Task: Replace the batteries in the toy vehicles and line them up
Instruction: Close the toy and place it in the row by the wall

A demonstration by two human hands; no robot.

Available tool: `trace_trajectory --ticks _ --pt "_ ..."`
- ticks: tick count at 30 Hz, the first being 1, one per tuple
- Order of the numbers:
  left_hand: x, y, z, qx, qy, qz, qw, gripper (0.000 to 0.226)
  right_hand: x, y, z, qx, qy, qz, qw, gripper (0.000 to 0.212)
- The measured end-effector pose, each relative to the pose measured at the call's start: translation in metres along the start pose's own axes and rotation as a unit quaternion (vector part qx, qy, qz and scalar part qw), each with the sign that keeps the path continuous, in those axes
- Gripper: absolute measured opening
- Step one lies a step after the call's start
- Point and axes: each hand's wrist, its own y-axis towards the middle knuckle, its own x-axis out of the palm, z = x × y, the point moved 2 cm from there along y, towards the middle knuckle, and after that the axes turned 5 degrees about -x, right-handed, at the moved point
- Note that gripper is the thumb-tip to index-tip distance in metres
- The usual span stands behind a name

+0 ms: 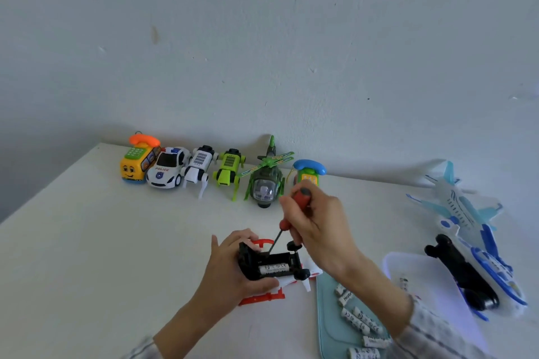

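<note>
My left hand grips an upside-down white and red toy vehicle on the table, its black battery bay open with a white battery inside. My right hand holds a red-handled screwdriver, its tip down at the bay's far edge. Along the wall stand a yellow phone bus, a police car, a white robot dog, a green robot dog, a green helicopter and a blue-handset phone toy.
Several white batteries lie on a pale teal tray at the front right. Beside it sits a translucent lid. A blue and white toy plane and an overturned blue toy with a black underside lie at the right.
</note>
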Motion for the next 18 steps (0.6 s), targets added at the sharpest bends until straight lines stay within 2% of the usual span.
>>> trace_trajectory --ticks 5,11,18 --pt "-0.001 0.000 0.002 -0.002 0.002 -0.007 1.000 0.043 0.029 0.013 0.015 -0.058 -0.065 -0.078 0.993 0.023" --pt "0.000 0.000 0.001 -0.003 0.018 -0.008 1.000 0.045 0.038 0.021 0.016 -0.087 -0.104 -0.143 0.980 0.025" --pt "0.000 -0.001 0.000 -0.010 0.030 -0.005 0.999 0.058 0.045 0.037 0.002 -0.098 -0.137 -0.247 0.954 0.028"
